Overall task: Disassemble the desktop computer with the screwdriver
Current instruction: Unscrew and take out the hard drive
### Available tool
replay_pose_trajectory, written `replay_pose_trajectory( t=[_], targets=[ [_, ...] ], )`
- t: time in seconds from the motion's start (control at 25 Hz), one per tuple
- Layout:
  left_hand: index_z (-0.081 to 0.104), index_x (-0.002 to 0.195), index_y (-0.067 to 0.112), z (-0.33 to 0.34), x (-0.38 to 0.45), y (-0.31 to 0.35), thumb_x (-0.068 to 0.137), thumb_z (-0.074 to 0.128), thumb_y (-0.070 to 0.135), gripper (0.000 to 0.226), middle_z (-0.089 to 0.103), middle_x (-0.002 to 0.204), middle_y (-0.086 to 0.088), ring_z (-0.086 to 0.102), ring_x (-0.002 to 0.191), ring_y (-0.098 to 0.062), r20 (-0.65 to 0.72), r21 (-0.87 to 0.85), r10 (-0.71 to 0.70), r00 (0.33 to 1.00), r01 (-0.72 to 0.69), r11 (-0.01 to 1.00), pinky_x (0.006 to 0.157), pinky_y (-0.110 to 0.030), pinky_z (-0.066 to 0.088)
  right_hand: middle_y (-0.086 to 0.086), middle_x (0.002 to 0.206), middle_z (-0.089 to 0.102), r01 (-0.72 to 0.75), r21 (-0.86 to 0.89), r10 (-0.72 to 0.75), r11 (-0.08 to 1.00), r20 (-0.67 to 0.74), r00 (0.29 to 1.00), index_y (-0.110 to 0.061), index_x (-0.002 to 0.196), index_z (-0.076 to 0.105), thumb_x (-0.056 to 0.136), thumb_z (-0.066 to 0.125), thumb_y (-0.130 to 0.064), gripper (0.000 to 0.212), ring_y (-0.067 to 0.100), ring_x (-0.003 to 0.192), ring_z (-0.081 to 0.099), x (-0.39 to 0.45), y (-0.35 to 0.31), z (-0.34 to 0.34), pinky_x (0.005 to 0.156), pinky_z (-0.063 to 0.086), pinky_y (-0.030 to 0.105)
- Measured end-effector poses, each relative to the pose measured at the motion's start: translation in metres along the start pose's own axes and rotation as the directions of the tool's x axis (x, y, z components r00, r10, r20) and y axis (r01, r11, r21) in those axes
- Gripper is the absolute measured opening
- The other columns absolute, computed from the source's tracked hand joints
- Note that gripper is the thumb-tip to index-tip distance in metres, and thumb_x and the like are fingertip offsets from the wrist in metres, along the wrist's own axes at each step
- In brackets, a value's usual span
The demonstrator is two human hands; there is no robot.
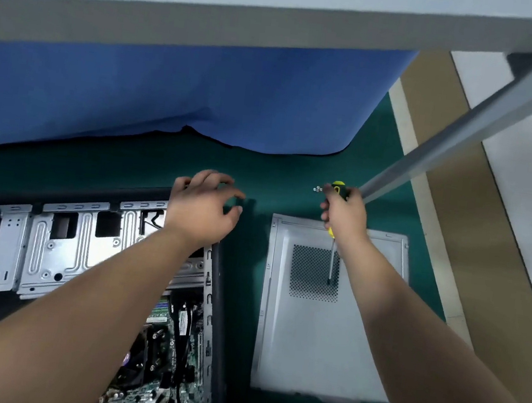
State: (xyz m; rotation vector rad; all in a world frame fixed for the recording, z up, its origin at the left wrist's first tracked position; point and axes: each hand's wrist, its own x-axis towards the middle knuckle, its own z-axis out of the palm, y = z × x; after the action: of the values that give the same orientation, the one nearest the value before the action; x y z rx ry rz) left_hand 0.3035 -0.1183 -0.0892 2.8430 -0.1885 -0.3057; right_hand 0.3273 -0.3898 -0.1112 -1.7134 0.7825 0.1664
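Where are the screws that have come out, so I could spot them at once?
Start at the grey side panel lying flat on the green mat, right of the open computer case. Just beyond its far edge, the right hand holds a yellow screwdriver. The screws are the tiny shiny cluster left of its handle.

A dark green mat-covered workbench [294, 178] carries an open grey metal desktop computer case [54, 243]; right of the case lies a flat grey vented side panel [308, 338]; beyond that panel, small silver screws [317, 189]; behind the case, draped blue cloth [171, 91].
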Motion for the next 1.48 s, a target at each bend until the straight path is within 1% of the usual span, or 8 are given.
replay_pose_trajectory(
  t=[0.12, 0.24, 0.56, 0.76, 0.92, 1.16, 1.32, 1.48],
  targets=[
    [0.072, 0.111, 0.043, -0.015, -0.012, 0.012, 0.096, 0.063, 0.039, 0.018, 0.058, 0.130, 0.023, 0.038, 0.142, -0.006, 0.036, -0.412, -0.040, 0.999, 0.052, 0.910, 0.111, -0.026, 0.022, -0.005, 0.092, 0.070, 0.217, -0.022, -0.215, 0.976, 0.070, 0.974, -0.021, 0.111, 0.064, 0.098, 0.067, -0.036, 0.020, 0.003, 0.073, 0.066, -0.052, -0.010, -0.013, 0.062, 0.049, 0.017],
    [0.072, 0.094, 0.031, -0.022, -0.050, 0.046, 0.100, 0.062, 0.022, 0.014, 0.073, 0.087, 0.013, 0.071, 0.095, -0.019, 0.096, -0.818, -0.092, 0.991, 0.131, 0.560, 0.088, -0.031, 0.056, -0.009, 0.107, 0.064, 0.472, -0.125, -0.468, 0.873, 0.061, 0.882, -0.030, 0.116, 0.069, 0.094, 0.071, -0.041, 0.024, 0.002, 0.092, 0.063, -0.106, -0.007, -0.025, 0.079, 0.051, 0.015],
    [0.063, 0.100, 0.008, -0.014, -0.119, 0.097, 0.107, 0.055, 0.025, 0.020, 0.070, 0.093, -0.011, 0.065, 0.087, -0.024, 0.550, -0.814, -0.071, 0.832, 0.515, -0.268, 0.088, -0.034, 0.057, -0.009, 0.115, 0.070, 0.423, 0.042, -0.424, 0.905, 0.167, 0.890, -0.039, 0.108, 0.062, 0.083, 0.068, -0.019, 0.032, 0.018, 0.105, 0.069, -0.220, 0.061, -0.034, 0.093, 0.056, 0.048],
    [0.066, 0.107, 0.005, -0.028, -0.133, 0.099, 0.103, 0.057, 0.012, 0.012, 0.072, 0.093, -0.013, 0.070, 0.094, -0.028, 0.501, -0.847, -0.179, 0.847, 0.522, 0.099, 0.100, -0.048, 0.057, -0.005, 0.088, 0.072, 0.207, -0.038, -0.191, 0.978, 0.249, 0.949, -0.032, 0.093, 0.060, 0.087, 0.076, -0.036, 0.017, 0.015, 0.083, 0.072, -0.243, 0.072, -0.026, 0.071, 0.056, 0.031],
    [0.071, 0.110, 0.008, -0.038, -0.144, 0.086, 0.105, 0.054, 0.017, 0.019, 0.074, 0.110, -0.018, 0.070, 0.109, -0.035, 0.433, -0.837, -0.059, 0.899, 0.426, 0.343, 0.102, -0.047, 0.056, 0.014, 0.094, 0.072, 0.062, -0.038, -0.044, 0.997, 0.357, 0.933, -0.018, 0.104, 0.068, 0.093, 0.069, -0.024, 0.012, 0.033, 0.092, 0.072, -0.238, 0.068, -0.012, 0.088, 0.057, 0.052],
    [0.064, 0.132, 0.026, -0.042, -0.160, -0.014, 0.105, 0.051, 0.018, 0.030, 0.062, 0.126, 0.011, 0.057, 0.098, 0.007, 0.020, -0.555, -0.080, 0.997, 0.078, 0.828, 0.082, -0.016, 0.047, 0.013, 0.093, 0.069, -0.093, -0.174, 0.141, 0.980, 0.282, 0.949, -0.002, 0.104, 0.068, 0.092, 0.069, -0.021, 0.023, 0.025, 0.084, 0.069, -0.204, 0.075, 0.000, 0.085, 0.062, 0.050],
    [0.051, 0.147, 0.026, -0.034, -0.166, -0.080, 0.104, 0.053, 0.022, 0.043, 0.040, 0.158, -0.001, 0.041, 0.139, -0.027, 0.043, -0.277, -0.122, 0.992, 0.129, 0.952, 0.114, -0.047, 0.040, 0.016, 0.090, 0.072, -0.050, -0.435, 0.177, 0.899, 0.258, 0.950, -0.006, 0.102, 0.069, 0.090, 0.071, -0.022, 0.020, 0.031, 0.083, 0.074, -0.181, 0.077, 0.017, 0.081, 0.063, 0.046],
    [0.015, 0.160, 0.051, -0.017, -0.168, -0.107, 0.108, 0.031, 0.051, 0.054, -0.006, 0.172, 0.009, -0.011, 0.158, -0.018, 0.166, -0.061, -0.134, 0.977, 0.146, 0.987, 0.127, -0.047, -0.003, 0.008, 0.077, 0.067, -0.015, -0.636, 0.208, 0.771, 0.229, 0.951, -0.008, 0.094, 0.067, 0.090, 0.074, -0.026, 0.020, 0.024, 0.062, 0.065, -0.162, 0.081, 0.039, 0.066, 0.060, 0.036]
  ],
)
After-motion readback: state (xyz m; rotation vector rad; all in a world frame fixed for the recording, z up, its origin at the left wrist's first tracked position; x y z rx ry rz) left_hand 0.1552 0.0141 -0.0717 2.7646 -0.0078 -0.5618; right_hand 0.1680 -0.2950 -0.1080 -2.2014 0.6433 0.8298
